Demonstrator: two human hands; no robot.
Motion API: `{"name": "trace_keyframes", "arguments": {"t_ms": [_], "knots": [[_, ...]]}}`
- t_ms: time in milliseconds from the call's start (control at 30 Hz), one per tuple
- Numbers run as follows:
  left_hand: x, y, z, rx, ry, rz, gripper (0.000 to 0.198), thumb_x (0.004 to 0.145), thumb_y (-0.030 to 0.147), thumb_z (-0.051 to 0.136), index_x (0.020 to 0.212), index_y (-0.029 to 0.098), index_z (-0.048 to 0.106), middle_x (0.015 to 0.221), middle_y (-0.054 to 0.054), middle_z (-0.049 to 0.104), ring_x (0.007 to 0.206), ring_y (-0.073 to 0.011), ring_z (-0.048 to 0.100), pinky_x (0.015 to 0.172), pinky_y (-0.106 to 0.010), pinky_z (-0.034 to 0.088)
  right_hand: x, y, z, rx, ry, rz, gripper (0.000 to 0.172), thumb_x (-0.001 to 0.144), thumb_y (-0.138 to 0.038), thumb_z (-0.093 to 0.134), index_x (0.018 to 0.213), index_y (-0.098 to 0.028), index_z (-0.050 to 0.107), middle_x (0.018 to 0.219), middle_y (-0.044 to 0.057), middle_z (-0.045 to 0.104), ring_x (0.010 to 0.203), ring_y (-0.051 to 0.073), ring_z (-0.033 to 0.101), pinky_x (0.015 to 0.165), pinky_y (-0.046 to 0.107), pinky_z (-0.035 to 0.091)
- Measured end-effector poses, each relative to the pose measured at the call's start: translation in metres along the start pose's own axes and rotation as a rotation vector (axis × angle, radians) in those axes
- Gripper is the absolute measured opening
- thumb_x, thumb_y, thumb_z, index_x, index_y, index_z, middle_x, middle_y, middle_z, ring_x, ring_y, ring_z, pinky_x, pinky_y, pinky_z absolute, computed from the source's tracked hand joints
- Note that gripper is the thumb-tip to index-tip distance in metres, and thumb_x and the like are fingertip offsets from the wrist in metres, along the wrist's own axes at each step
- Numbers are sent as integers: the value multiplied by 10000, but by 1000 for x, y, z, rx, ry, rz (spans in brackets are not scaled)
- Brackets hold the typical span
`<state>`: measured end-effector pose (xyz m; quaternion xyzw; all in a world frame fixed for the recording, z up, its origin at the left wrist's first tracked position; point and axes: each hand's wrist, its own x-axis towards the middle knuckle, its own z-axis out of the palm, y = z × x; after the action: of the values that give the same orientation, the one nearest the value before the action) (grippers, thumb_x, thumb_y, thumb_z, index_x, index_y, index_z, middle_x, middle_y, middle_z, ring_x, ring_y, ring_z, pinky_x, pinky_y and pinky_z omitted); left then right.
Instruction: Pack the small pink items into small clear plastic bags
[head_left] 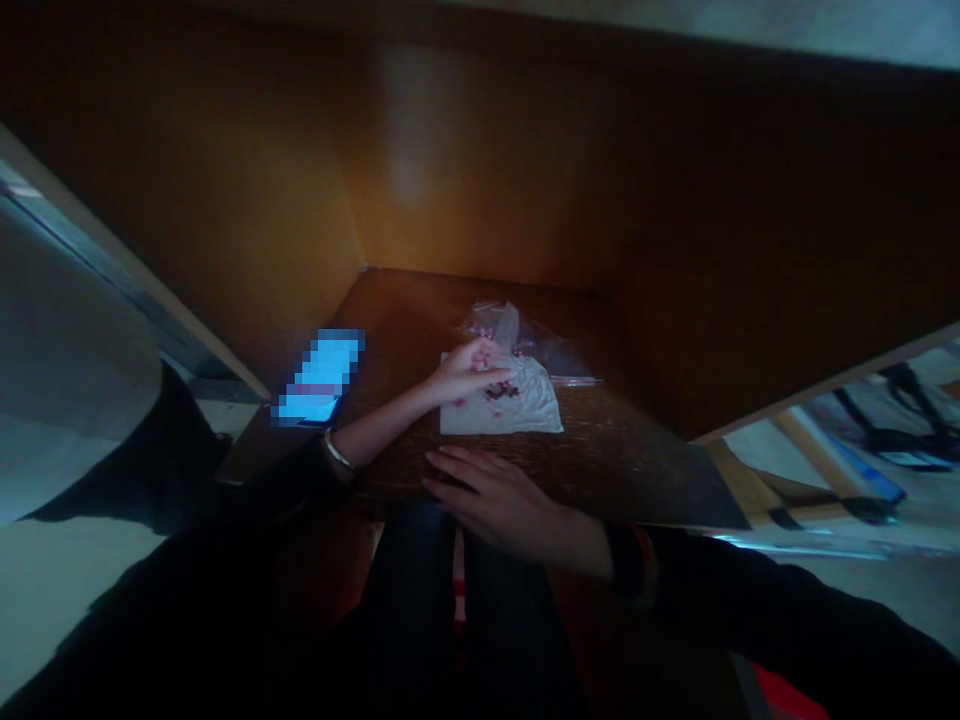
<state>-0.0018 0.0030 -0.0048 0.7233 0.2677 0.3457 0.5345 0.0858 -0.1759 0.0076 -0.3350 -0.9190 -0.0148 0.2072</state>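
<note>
My left hand (469, 372) reaches across the dark wooden desk (615, 460) and rests on a white paper sheet (525, 405), fingers curled in a pinch over small dark and pink bits lying on the sheet. What the fingertips hold is too small to make out. Just behind the sheet lies a clear plastic bag (536, 345) with pink specks. My right hand (495, 495) lies flat on the desk's near edge, fingers stretched out toward the left, holding nothing. A thin bracelet (337, 452) circles my left wrist.
A lit phone (319, 378) lies at the desk's left edge. Wooden partition walls (247, 230) close the desk in on the left, back and right. Beyond the right wall, another surface holds cables and a blue object (874, 470). My dark-clothed lap fills the foreground.
</note>
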Motion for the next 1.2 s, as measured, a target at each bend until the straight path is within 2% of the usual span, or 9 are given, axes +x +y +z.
{"name": "trace_keyframes", "arguments": {"t_ms": [100,300,400,600,800,867,1000,1100,1200], "knots": [[3,-6,0,-74,-24,8,386,690,297,769,996,147,588,986,-80,658,875,-179,635,779,-328,503,-2,11,11,130,22,26,289,947,-180,474,1188,-153,630,1251,121,649,1181,216,586,982,412,503],[5,-2,-2,-166,8,-31,427,634,239,805,1014,153,630,1029,-88,683,925,-187,640,850,-343,489,5,11,6,268,61,59,218,928,-142,495,1040,-148,682,995,88,707,952,190,635,864,367,533],[7,5,-3,-163,12,-51,304,679,257,771,951,159,678,1022,-81,707,989,-215,638,939,-379,458,12,16,5,276,78,80,198,917,-142,513,1000,-155,693,918,71,699,885,184,626,826,352,523],[13,5,-8,-449,72,-152,189,745,297,704,881,165,701,994,-75,725,1011,-214,650,932,-360,473,25,62,-10,180,182,227,202,901,-132,515,906,-174,713,889,65,706,875,201,636,866,393,490],[14,3,-16,-592,127,-224,254,751,403,693,864,177,704,966,-67,736,929,-204,668,886,-369,507,32,101,-10,139,93,321,135,836,-144,601,872,-214,710,936,48,708,934,227,636,883,421,478],[14,5,-16,-584,128,-206,258,756,408,685,881,183,705,978,-60,736,933,-203,669,892,-373,506,33,107,-5,104,183,410,78,825,-232,649,889,-218,693,944,58,700,954,246,625,905,454,455],[12,8,-10,-441,166,-121,216,739,368,693,851,183,699,928,-53,734,942,-212,668,886,-372,502,32,118,1,200,454,619,270,811,-438,665,951,-209,636,910,75,670,852,230,615,806,420,480],[9,11,-4,-319,152,-92,217,717,341,723,853,174,701,912,-57,731,918,-209,670,865,-359,502,30,122,0,269,509,658,367,775,-497,682,985,-205,610,917,75,652,813,220,606,750,389,482],[6,14,-2,-295,142,-116,281,680,342,763,889,164,706,931,-63,736,875,-204,671,844,-357,510,28,123,1,316,529,685,361,794,-501,654,984,-198,604,895,70,648,794,215,601,726,375,475]]}}
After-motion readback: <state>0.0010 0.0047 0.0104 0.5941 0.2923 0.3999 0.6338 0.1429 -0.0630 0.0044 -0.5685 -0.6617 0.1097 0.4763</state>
